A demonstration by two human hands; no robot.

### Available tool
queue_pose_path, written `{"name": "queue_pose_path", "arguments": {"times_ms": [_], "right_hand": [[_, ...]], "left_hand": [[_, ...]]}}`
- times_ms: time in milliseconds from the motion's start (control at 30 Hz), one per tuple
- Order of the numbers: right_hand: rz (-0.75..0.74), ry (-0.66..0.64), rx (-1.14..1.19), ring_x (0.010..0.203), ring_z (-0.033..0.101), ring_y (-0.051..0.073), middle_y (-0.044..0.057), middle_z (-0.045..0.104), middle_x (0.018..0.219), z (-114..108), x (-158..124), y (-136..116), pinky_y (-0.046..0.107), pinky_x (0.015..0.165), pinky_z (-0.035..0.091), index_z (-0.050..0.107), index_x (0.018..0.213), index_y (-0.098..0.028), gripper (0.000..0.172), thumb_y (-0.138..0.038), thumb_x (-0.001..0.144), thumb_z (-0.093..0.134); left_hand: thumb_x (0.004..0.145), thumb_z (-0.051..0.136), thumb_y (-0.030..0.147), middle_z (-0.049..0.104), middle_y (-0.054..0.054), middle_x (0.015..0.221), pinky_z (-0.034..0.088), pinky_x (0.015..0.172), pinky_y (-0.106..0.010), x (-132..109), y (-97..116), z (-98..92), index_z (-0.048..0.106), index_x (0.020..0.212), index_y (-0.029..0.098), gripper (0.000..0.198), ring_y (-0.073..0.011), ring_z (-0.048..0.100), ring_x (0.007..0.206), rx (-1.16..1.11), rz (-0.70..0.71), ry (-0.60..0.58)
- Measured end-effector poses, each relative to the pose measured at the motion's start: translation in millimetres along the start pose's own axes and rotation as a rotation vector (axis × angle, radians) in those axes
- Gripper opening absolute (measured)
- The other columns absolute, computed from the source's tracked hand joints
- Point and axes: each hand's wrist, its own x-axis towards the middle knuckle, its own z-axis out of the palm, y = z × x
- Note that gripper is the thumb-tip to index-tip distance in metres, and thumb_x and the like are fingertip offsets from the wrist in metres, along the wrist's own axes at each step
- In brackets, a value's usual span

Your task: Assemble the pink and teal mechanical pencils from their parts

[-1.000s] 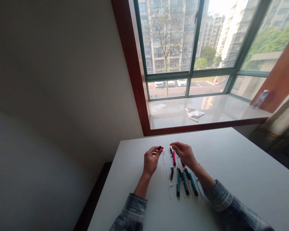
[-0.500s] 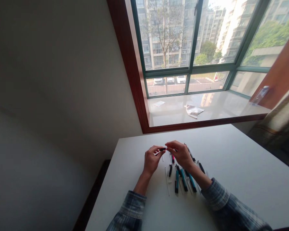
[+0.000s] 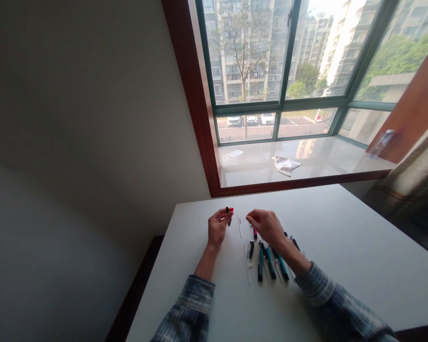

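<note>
Between thumb and fingers, my left hand point(image 3: 217, 229) pinches a small black pen part point(image 3: 229, 219), held nearly upright above the table. Red shows by its fingertips. My right hand point(image 3: 267, 227) is closed with its fingertips together, over the far part of the pen pieces; whatever it grips is hidden. Under its fingers lies a pink pen part point(image 3: 255, 233). Nearer to me are several teal-and-black pen barrels point(image 3: 272, 266), with thin white refills between them. A short black piece point(image 3: 251, 250) lies left of the barrels, near a long white refill point(image 3: 247, 266).
Everything lies on a white table point(image 3: 178, 285) pushed up to a window sill point(image 3: 257, 171). The sill bears a crumpled white cloth point(image 3: 286, 165), a paper slip point(image 3: 234, 154) and a clear bottle point(image 3: 381, 144). A grey wall point(image 3: 92, 142) rises at the left.
My hands have moved apart. The left one shifted left and turned the black pen part from slanting to nearly upright. The right hand stays near its place, its fingers drawn closer together.
</note>
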Motion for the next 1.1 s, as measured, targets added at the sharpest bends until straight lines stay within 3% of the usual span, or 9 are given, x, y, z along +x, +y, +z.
{"name": "queue_pose_path", "arguments": {"times_ms": [167, 333, 500, 700, 833, 933, 1100], "right_hand": [[0.062, -0.233, -0.434, 0.09, 0.074, 0.026, 0.016, 0.078, 0.097, 26, 3, -21, 0.031, 0.079, 0.053, 0.078, 0.096, -0.015, 0.025, -0.034, 0.097, 0.063], [0.094, -0.289, -0.47, 0.085, 0.074, 0.026, 0.021, 0.077, 0.095, 51, 8, -31, 0.029, 0.073, 0.053, 0.077, 0.094, -0.009, 0.015, -0.013, 0.092, 0.063], [0.1, -0.291, -0.42, 0.083, 0.073, 0.023, 0.02, 0.077, 0.089, 54, 5, -32, 0.028, 0.073, 0.051, 0.076, 0.085, -0.009, 0.02, -0.003, 0.089, 0.057], [0.053, -0.209, -0.214, 0.085, 0.072, 0.018, 0.008, 0.078, 0.094, 19, 15, -23, 0.025, 0.076, 0.051, 0.074, 0.099, -0.017, 0.02, -0.022, 0.095, 0.055], [-0.01, -0.107, 0.304, 0.081, 0.072, 0.016, 0.004, 0.078, 0.09, -2, 39, -18, 0.027, 0.076, 0.055, 0.068, 0.118, -0.018, 0.029, -0.03, 0.093, 0.06], [-0.071, -0.086, 0.558, 0.078, 0.072, 0.017, 0.006, 0.077, 0.09, -6, 56, -19, 0.028, 0.071, 0.056, 0.069, 0.112, -0.016, 0.031, -0.037, 0.089, 0.066], [-0.136, -0.162, 0.596, 0.081, 0.073, 0.018, 0.006, 0.076, 0.089, -1, 66, -26, 0.029, 0.075, 0.058, 0.07, 0.097, -0.016, 0.026, -0.04, 0.087, 0.07]], "left_hand": [[0.067, 0.088, 0.044, 0.078, -0.009, 0.098, 0.05, 0.078, -0.032, 8, -5, -14.1, 0.081, 0.097, 0.017, 0.041, -0.0216, 0.068, 0.089, -0.107, 0.016, 0.146], [0.062, 0.09, 0.05, 0.078, -0.007, 0.094, 0.046, 0.073, -0.028, 10, -6, -25.8, 0.079, 0.097, 0.019, 0.048, -0.0182, 0.067, 0.085, -0.195, -0.056, 0.242], [0.061, 0.088, 0.054, 0.075, -0.004, 0.09, 0.045, 0.071, -0.027, 16, -3, -35.7, 0.078, 0.093, 0.02, 0.047, -0.0168, 0.066, 0.082, -0.224, -0.062, 0.274], [0.064, 0.088, 0.05, 0.076, -0.005, 0.092, 0.045, 0.072, -0.028, 13, -1, -34.1, 0.079, 0.095, 0.021, 0.043, -0.0171, 0.064, 0.082, -0.183, -0.05, 0.236], [0.062, 0.091, 0.044, 0.077, -0.007, 0.09, 0.048, 0.075, -0.031, 6, 1, -19.5, 0.081, 0.09, 0.019, 0.039, -0.0203, 0.064, 0.084, -0.122, -0.034, 0.108], [0.063, 0.091, 0.042, 0.077, -0.008, 0.091, 0.049, 0.076, -0.033, 2, 1, -9.6, 0.082, 0.089, 0.018, 0.037, -0.0221, 0.065, 0.086, -0.085, -0.031, 0.029], [0.071, 0.087, 0.044, 0.077, -0.008, 0.095, 0.05, 0.08, -0.033, 0, 0, -5.2, 0.081, 0.094, 0.019, 0.035, -0.0222, 0.066, 0.09, -0.053, -0.03, -0.039]]}}
